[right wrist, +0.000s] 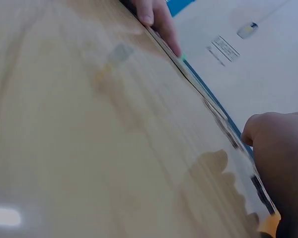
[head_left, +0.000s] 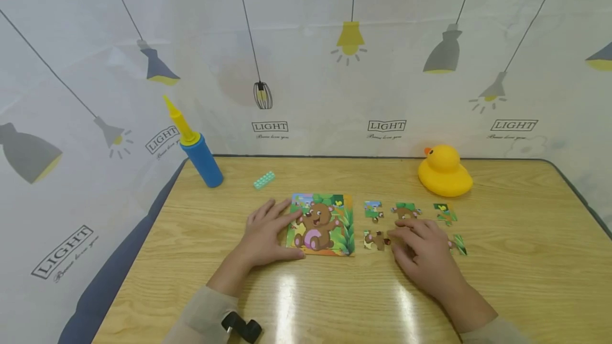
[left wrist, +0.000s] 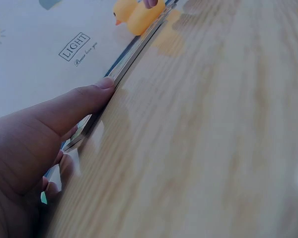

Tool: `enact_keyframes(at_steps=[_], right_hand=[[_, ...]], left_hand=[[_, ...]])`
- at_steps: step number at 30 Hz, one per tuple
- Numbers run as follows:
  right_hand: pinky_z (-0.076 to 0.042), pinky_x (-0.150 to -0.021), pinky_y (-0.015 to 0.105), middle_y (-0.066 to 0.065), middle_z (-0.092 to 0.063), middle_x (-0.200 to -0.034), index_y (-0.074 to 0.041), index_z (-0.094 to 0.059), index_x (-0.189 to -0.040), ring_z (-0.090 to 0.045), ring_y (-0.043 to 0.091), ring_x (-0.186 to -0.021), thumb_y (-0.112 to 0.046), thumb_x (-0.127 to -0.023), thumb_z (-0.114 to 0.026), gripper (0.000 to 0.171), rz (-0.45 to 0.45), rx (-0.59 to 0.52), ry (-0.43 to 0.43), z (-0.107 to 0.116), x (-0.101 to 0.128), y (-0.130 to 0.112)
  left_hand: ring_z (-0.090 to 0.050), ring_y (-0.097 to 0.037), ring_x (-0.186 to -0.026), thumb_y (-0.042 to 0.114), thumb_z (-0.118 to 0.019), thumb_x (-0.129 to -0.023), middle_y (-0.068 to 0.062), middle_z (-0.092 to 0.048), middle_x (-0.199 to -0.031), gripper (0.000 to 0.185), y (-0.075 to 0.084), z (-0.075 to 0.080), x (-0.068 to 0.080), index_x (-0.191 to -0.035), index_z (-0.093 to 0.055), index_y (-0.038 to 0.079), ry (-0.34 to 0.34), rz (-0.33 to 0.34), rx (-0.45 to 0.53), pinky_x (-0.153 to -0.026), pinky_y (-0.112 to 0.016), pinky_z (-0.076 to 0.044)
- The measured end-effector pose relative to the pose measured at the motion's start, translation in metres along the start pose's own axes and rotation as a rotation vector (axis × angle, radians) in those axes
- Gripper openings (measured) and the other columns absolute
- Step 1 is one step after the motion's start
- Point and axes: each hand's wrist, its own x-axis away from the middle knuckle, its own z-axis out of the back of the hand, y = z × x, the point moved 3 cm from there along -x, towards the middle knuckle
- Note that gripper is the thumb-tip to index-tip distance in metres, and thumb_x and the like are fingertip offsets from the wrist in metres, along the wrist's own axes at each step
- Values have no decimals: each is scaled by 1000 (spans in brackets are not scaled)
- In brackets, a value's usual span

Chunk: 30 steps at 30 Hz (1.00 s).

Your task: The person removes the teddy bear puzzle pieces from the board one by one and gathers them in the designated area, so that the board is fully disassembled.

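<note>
A square puzzle board (head_left: 319,227) with a brown bear lies flat in the middle of the table. My left hand (head_left: 268,232) rests at its left side, fingers spread; a fingertip overlaps the upper left edge. In the left wrist view the thumb (left wrist: 82,101) touches the board's near edge. To the right, several loose puzzle pieces lie in two rows, among them a bear piece (head_left: 375,240) and a green-leaf piece (head_left: 459,244). My right hand (head_left: 425,254) hovers low over the lower row, fingers loosely bent, fingertips beside the bear piece. It partly covers the leaf piece.
A yellow rubber duck (head_left: 444,171) sits at the back right. At the back left stands a blue hand pump (head_left: 203,161) with a yellow nozzle, and a mint building brick (head_left: 264,180) lies nearby. A printed curtain (head_left: 306,94) hangs behind the wooden table (head_left: 344,301).
</note>
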Motion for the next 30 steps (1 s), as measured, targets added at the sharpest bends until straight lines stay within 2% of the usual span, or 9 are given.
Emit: enact_keyframes(at_steps=[4, 10, 18, 21, 23, 26, 30], right_hand=[[-43, -94, 59, 10, -74, -122, -18, -82, -106, -61, 33, -111, -12, -88, -80, 19, 20, -42, -25, -16, -10, -14], [-45, -87, 56, 9, -73, -121, -15, -81, -105, -61, 30, -108, -12, -86, -81, 19, 74, -46, -32, -35, -22, -37], [-45, -93, 56, 6, -73, -123, -17, -82, -106, -59, 28, -113, -17, -89, -81, 18, 92, -82, -92, -61, -39, -65], [-46, -94, 51, 4, -73, -122, -19, -82, -106, -59, 25, -109, -19, -89, -81, 16, 115, -98, -109, -72, -46, -76], [-46, -89, 47, 1, -73, -118, -19, -82, -105, -58, 22, -103, -19, -90, -81, 16, 124, -106, -118, -80, -50, -83], [-45, -80, 41, -3, -70, -110, -19, -82, -105, -55, 18, -94, -22, -91, -80, 14, 122, -81, -127, -91, -56, -92], [-44, -80, 40, -5, -66, -105, -20, -81, -108, -52, 17, -90, -30, -94, -79, 17, 87, -23, -162, -105, -63, -100]], left_hand=[[-14, -48, -159, 71, -84, -78, -7, -28, -175, 101, -1, -2, 0, -161, -53, 23, 8, -8, 5, -119, -72, -14], [-15, -49, -159, 72, -83, -77, -7, -30, -174, 101, 0, -1, 0, -160, -53, 23, 12, -12, 12, -118, -73, -15], [-14, -47, -159, 76, -80, -77, -5, -29, -175, 102, -5, -3, 0, -161, -53, 26, 17, -12, 18, -119, -72, -14], [-15, -48, -159, 75, -81, -77, -6, -30, -175, 101, -4, -3, 0, -160, -53, 26, 18, -8, 21, -119, -72, -14], [-15, -48, -159, 74, -82, -77, -7, -30, -174, 100, -2, -1, 1, -160, -54, 26, 16, -2, 20, -119, -72, -14], [-16, -48, -159, 71, -84, -77, -7, -31, -174, 99, 0, 1, 1, -160, -54, 24, 14, 3, 8, -119, -71, -14], [-16, -47, -159, 71, -84, -78, -7, -30, -174, 99, 2, 2, 0, -160, -53, 25, -6, 15, -23, -120, -71, -15]])
